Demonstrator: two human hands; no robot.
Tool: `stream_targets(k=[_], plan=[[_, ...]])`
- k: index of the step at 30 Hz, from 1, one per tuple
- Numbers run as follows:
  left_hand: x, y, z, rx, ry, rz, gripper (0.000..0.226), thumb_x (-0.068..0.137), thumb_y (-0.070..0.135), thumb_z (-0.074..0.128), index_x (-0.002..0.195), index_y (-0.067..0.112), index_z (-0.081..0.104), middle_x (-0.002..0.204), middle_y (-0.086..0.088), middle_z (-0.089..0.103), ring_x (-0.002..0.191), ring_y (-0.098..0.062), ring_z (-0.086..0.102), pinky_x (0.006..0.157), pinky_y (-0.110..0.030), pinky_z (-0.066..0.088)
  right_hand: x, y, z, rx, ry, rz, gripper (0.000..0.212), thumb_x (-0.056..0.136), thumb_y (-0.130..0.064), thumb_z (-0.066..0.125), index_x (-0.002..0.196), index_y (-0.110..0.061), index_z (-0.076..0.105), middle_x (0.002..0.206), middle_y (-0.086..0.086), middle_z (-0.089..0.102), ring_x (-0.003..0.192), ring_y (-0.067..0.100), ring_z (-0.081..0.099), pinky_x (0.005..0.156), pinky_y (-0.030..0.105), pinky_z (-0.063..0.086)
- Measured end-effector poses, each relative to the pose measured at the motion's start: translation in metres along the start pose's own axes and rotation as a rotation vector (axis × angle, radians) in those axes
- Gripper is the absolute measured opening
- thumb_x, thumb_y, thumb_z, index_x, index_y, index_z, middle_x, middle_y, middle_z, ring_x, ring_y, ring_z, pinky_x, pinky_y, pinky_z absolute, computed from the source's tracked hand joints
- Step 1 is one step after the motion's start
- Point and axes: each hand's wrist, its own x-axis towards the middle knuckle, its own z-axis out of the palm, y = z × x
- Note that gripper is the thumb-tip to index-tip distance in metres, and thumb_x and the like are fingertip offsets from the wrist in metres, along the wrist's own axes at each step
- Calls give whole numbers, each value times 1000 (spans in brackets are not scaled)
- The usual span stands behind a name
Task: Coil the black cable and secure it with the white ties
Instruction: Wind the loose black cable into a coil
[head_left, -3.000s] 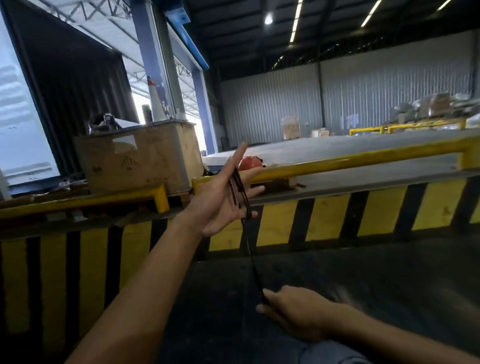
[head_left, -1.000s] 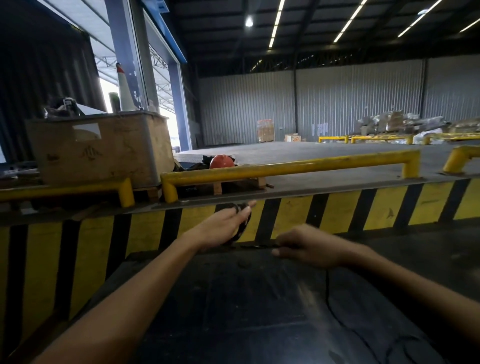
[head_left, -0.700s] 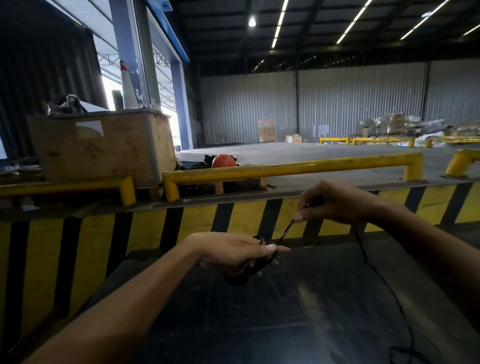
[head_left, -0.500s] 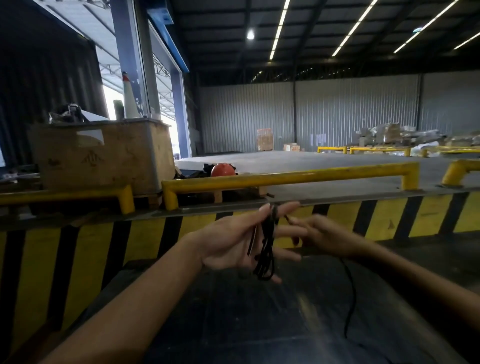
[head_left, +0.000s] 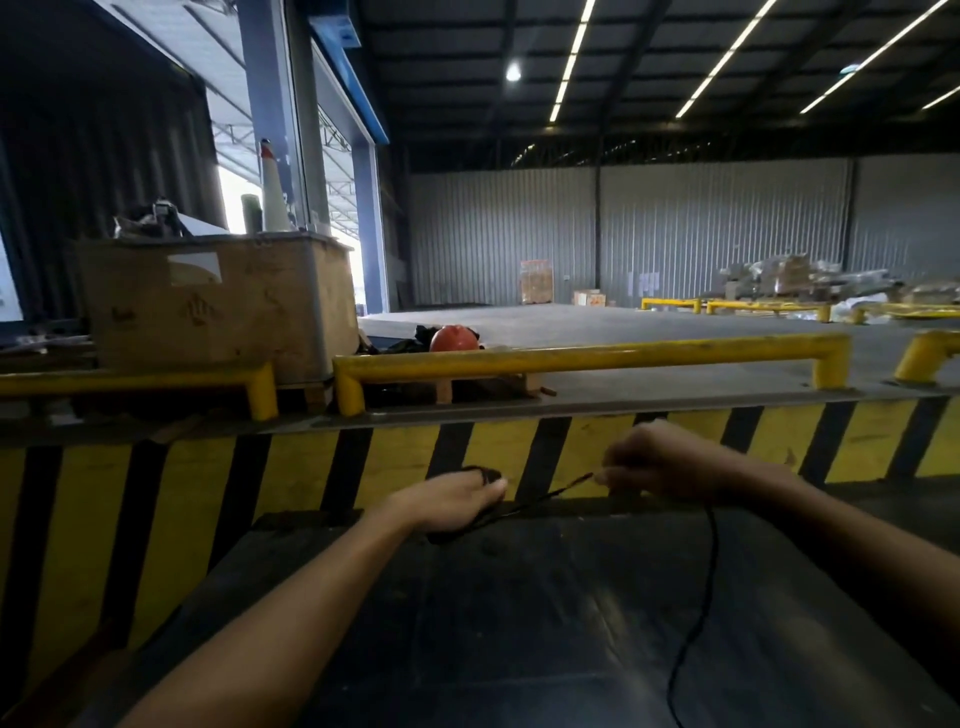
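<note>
The left hand (head_left: 457, 500) is curled shut around a bundle of black cable (head_left: 540, 501) loops, just above the dark counter (head_left: 519, 623). To the right of that bundle, the right hand (head_left: 660, 462) has its fingers (head_left: 605, 475) pinched together on the cable, which runs taut between both hands, then trails down across the counter.

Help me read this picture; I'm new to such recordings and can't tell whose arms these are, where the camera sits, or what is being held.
The camera is worn on a person's head and looks forward and down, so both bare arms belong to the wearer. The left hand grips a small bundle of black cable. The right hand pinches the same cable, stretched taut between the hands; the loose rest trails down over the dark surface. Beyond stand a striped barrier, yellow rail and wooden crate. No white ties are visible.
</note>
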Motion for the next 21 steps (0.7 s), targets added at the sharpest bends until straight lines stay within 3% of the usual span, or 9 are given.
stream_targets(k=[2,4,6,8,10,13,15,17,21], plan=[[-2,5,13,-25,-180,-2,52,91,62,29,91,20,60,86,-3,61,71,-13,59,71,-30,46,7,9,-12,-39,112,49,11,88,-24,59,77,-26,59,71,-9,54,69,3,57,61,17,45],[-6,12,16,-126,-292,-15,62,89,66,27,118,19,56,114,-11,62,95,-24,60,87,-41,50,16,17,-13,-61,247,84,10,87,-27,60,84,-18,63,72,-8,56,67,4,56,59,16,42],[-13,19,10,-340,-452,3,57,92,60,24,140,33,37,141,-7,47,115,-27,55,89,-47,50,25,22,-6,-80,387,101,17,86,-31,61,88,-15,64,70,-8,54,64,3,52,55,18,40],[-22,27,2,-645,-614,105,47,95,54,26,141,44,31,146,-2,42,122,-30,52,88,-48,52,32,21,4,-53,488,99,22,87,-36,58,88,-15,65,68,-9,55,60,2,52,53,21,41],[-27,37,-10,-929,-656,247,45,92,53,32,136,45,39,140,-2,50,123,-34,52,89,-51,52,36,13,13,84,512,118,30,91,-40,49,89,-16,66,72,-1,64,63,11,60,59,33,52],[-26,51,-29,-1214,-533,424,47,91,51,35,136,40,44,138,-7,54,128,-38,45,91,-58,49,35,-15,35,385,386,112,31,98,-33,38,95,-19,66,91,7,68,83,17,65,77,44,57],[-20,56,-40,-1295,-357,451,46,89,51,38,132,41,48,142,-10,49,125,-37,49,90,-60,49,35,-41,55,563,248,69,30,99,-29,35,88,-24,63,86,1,64,76,11,62,70,40,54],[-12,53,-49,-1330,-191,453,44,87,52,39,128,42,51,143,-10,45,119,-32,57,87,-59,50,27,-68,72,721,49,63,25,98,-35,38,81,-30,56,73,-7,56,60,0,55,58,26,44],[-6,35,-60,-1212,34,400,45,87,55,36,130,45,47,149,-8,36,122,-26,48,89,-58,44,15,-80,58,669,-183,30,22,97,-34,41,88,-23,58,75,-7,55,64,3,54,61,22,44]])
